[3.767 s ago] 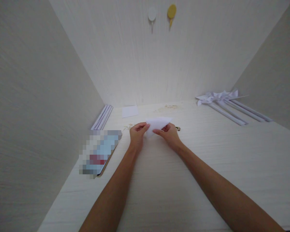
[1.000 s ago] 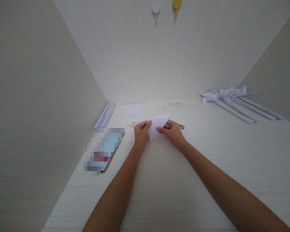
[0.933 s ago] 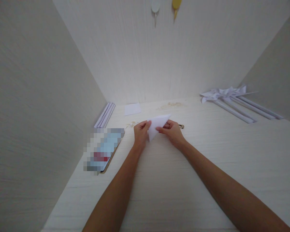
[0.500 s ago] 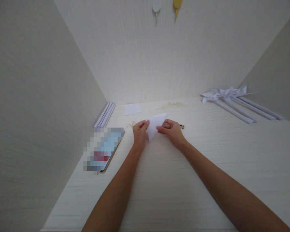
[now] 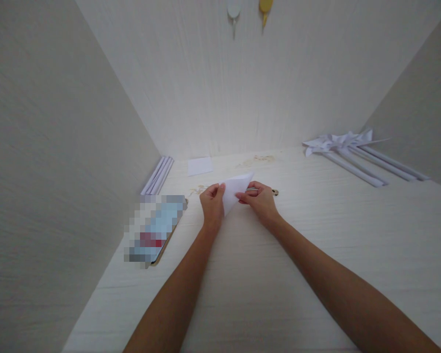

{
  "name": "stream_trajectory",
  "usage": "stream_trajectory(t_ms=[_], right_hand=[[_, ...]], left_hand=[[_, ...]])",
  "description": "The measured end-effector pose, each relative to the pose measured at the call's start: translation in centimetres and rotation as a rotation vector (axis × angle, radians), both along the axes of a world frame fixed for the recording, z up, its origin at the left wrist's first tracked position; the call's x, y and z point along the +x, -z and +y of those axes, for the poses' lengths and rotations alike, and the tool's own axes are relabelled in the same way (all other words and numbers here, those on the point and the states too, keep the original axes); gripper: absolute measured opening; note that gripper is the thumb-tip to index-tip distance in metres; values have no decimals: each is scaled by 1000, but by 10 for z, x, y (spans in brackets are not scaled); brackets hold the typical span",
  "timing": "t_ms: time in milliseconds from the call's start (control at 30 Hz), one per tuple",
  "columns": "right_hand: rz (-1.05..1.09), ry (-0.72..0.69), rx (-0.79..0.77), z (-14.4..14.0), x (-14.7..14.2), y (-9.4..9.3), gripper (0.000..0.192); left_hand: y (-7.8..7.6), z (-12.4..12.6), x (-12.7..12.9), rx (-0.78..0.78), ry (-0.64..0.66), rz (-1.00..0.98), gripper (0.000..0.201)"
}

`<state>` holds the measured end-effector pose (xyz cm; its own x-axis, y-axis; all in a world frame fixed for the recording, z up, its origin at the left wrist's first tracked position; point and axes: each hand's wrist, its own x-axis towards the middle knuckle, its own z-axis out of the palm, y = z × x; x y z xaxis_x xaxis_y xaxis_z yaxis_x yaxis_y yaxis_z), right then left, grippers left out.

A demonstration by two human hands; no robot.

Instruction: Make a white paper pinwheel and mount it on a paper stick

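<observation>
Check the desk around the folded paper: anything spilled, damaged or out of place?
Brownish crumbs or stains are scattered on the desk near the back wall, with a smaller patch beside the left hand. The folded paper, pinched by both hands, looks undamaged.

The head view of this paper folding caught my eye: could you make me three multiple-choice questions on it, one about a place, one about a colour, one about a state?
1. Where does the small flat paper square lie?
A. near the back wall
B. under the right forearm
C. on the phone

2. What colours are the two hooks on the back wall?
A. both red
B. white and yellow
C. both black

3. How is the folded white paper held?
A. lying flat, untouched
B. by the right hand alone
C. pinched between the left hand and right hand

Answers: 1 A, it sits close to the wall; 2 B, both colours show at top; 3 C, fingers of both hands grip its edges.
</observation>
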<state>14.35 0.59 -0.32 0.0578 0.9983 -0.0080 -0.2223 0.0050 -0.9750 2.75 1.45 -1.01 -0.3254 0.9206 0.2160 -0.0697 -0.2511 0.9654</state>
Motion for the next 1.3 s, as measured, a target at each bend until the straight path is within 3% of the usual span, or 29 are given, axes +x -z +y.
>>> stream_trajectory(t_ms=[133,233,467,800,1100,1300], right_hand=[[-1,-89,55,2,-1,4,23],[2,-106,112,4,0,6,22],[-82,-8,102,4,2,7,20],[72,-34,61,4,3,3,20],[320,122,28,7,9,1,21],[359,186,25,11,12,2,22]], left_hand=[[-4,-4,0,57,-101,210,17],[-7,-6,0,73,-116,253,16],[-7,-5,-1,75,-106,267,15],[-3,-1,-3,42,-61,149,16],[3,2,-2,26,38,122,16],[-1,0,-1,16,37,150,16]])
